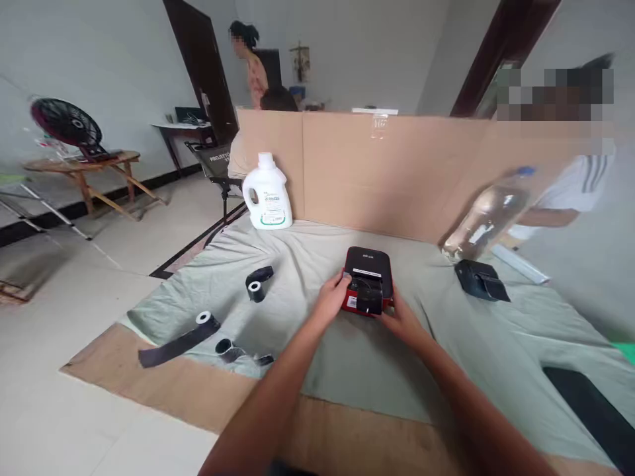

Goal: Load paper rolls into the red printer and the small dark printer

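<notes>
A small black-and-red label printer [371, 261] stands on the cloth in front of me. A short dark strip [370, 297] hangs over its near face. My left hand [331, 296] grips the printer's left side, its thumb near the front left corner. My right hand [401, 318] holds the near right corner, its fingers partly hidden behind the casing. To the left lie several dark rolls with white cores: one roll [256, 291] farther back, one roll [204, 320] with a long strip unrolled, and a dark roll [225, 349] with a crumpled tail.
A grey-green cloth [317, 258] covers the wooden table. At the back stand a cardboard partition [367, 172], a white detergent jug [270, 195] and a large clear bottle [489, 215]. On the right are a black device [480, 281] and a dark flat slab [592, 410]. Other people are beyond.
</notes>
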{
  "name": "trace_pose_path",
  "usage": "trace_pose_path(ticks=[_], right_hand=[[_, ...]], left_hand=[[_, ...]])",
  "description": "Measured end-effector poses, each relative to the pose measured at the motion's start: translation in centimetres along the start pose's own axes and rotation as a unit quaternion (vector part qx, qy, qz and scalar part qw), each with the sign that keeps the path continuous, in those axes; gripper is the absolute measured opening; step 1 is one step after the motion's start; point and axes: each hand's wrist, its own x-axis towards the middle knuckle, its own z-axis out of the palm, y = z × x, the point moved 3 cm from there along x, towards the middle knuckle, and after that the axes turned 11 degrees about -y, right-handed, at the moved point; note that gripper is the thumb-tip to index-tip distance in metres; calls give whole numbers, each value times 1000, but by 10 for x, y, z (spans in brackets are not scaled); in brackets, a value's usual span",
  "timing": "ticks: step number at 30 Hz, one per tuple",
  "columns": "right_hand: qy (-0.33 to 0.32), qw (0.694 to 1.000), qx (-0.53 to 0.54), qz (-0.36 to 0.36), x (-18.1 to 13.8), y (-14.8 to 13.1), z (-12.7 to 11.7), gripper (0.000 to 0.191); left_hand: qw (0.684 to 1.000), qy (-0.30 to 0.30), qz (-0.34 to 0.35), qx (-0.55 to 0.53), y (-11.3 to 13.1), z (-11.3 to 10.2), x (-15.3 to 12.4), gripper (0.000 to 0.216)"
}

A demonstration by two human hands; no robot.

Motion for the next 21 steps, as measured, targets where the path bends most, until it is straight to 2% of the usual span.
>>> trace_pose_path(ticks=[3,5,9,12,16,21], right_hand=[[-24,999,-12,-26,28,-25,4,73],[-41,998,-8,-36,52,-43,12,73],[-66,997,26,-40,113,-76,50,72],[-73,993,66,-62,162,-91,92,75],[-56,987,118,-97,222,-91,144,77],[-51,987,125,-90,271,-67,180,74]], left_hand=[[1000,19,-4,-14,25,-25,0,41],[999,35,-3,-20,46,-51,-4,38],[995,101,3,2,91,-126,-11,32],[985,167,-1,38,109,-186,-2,32],[972,227,-45,49,104,-247,28,25],[965,249,-60,59,77,-284,63,20]])
